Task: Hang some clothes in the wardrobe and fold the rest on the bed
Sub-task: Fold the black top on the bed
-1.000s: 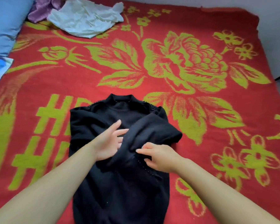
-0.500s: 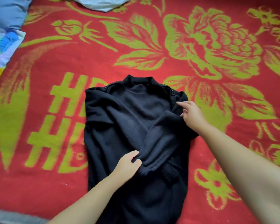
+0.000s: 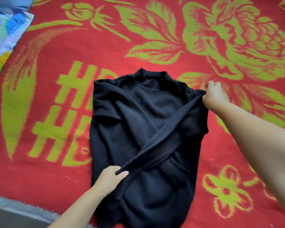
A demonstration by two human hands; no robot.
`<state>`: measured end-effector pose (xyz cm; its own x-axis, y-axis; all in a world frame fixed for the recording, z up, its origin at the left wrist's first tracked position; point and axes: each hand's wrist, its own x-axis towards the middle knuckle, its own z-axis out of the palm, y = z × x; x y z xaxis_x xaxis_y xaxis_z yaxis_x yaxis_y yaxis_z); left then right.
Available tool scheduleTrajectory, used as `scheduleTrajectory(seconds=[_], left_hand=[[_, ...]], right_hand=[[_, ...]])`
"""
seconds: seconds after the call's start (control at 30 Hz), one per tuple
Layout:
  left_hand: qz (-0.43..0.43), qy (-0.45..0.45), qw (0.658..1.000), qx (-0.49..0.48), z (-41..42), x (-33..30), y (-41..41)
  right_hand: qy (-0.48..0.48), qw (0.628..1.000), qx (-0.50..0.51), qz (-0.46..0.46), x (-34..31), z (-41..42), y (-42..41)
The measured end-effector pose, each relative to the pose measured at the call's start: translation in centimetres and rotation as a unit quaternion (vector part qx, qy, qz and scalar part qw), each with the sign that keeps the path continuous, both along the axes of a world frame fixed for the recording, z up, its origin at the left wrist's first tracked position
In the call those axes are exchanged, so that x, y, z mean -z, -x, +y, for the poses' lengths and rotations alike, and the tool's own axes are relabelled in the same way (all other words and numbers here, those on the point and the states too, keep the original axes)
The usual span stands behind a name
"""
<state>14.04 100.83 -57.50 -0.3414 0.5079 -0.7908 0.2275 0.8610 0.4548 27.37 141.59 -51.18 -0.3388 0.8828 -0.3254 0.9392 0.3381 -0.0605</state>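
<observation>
A black high-neck sweater (image 3: 148,112) with small beads at the shoulders lies face up on the red and green blanket (image 3: 72,51), collar away from me. Both sleeves are crossed over its chest. The upper sleeve runs as a taut diagonal band from the right shoulder down to the lower left. My left hand (image 3: 111,178) pinches that sleeve's cuff end near the sweater's lower left. My right hand (image 3: 214,94) grips the fabric at the right shoulder seam.
A blue pillow and a colourful printed sheet (image 3: 5,30) lie at the top left corner. The blanket's fringed edge and a dark floor strip (image 3: 15,214) show at the bottom left. Open blanket spreads to the right and beyond the collar.
My left hand slid down to the cuff and took hold of it. My right hand moved up to the shoulder. The sleeve between them is now stretched straight. The view tilted down.
</observation>
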Motion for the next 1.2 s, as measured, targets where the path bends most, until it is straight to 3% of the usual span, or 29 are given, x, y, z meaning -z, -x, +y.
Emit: scheduleTrajectory(seconds=[0.1,0.2,0.27,0.4,0.5,0.57,0.63,0.77,0.87,0.93,0.97,1.03,1.1,1.13,1.2], left_hand=[[0.092,0.048,0.994,0.038,0.5,-0.3,-0.2],[0.102,0.095,0.989,0.041,0.1,-0.8,0.4],[0.118,0.101,0.988,0.011,-1.1,-1.1,1.3],[0.243,0.106,0.964,0.019,-3.5,-1.4,2.4],[0.265,0.052,0.962,-0.044,-5.2,-1.4,1.6],[0.223,0.046,0.966,-0.125,-5.8,-1.3,1.1],[0.15,0.055,0.968,-0.191,-5.8,-0.8,1.0],[0.037,0.008,0.974,-0.223,-6.0,0.1,1.5],[-0.001,-0.006,0.962,-0.274,-6.3,-0.6,2.1],[-0.003,0.004,0.961,-0.275,-6.3,-1.2,2.0],[0.028,0.003,0.971,-0.236,-6.7,-1.7,1.7],[0.203,-0.05,0.977,-0.039,-8.0,-2.6,0.8],[0.356,-0.181,0.897,0.189,-9.3,-3.5,-0.5],[0.365,-0.22,0.858,0.288,-9.9,-3.7,-1.4],[0.279,-0.14,0.824,0.473,-10.9,-3.5,-2.8]], right_hand=[[-0.016,0.982,-0.189,0.014,0.9,-5.1,-0.8],[0.028,0.919,-0.392,-0.037,2.9,-12.4,-2.9],[0.084,0.927,-0.354,-0.094,4.5,-15.8,-4.6],[0.042,0.968,-0.248,0.013,4.7,-18.8,-4.9],[0.04,0.965,-0.26,-0.01,4.7,-21.9,-3.5],[0.051,0.971,-0.232,-0.013,4.5,-22.7,-2.1],[0.052,0.976,-0.203,0.059,3.9,-22.1,0.0],[0.153,0.94,-0.238,0.191,2.7,-21.1,4.1],[0.246,0.915,-0.259,0.187,2.1,-22.7,4.5],[0.234,0.92,-0.252,0.187,1.6,-24.4,2.3],[0.219,0.921,-0.276,0.167,1.2,-25.7,0.6],[0.195,0.914,-0.351,0.064,1.1,-28.3,-3.5],[0.192,0.895,-0.401,-0.047,1.3,-31.6,-8.0],[0.19,0.888,-0.41,-0.085,1.4,-33.2,-10.0],[0.204,0.882,-0.398,-0.148,1.4,-35.8,-12.8]])
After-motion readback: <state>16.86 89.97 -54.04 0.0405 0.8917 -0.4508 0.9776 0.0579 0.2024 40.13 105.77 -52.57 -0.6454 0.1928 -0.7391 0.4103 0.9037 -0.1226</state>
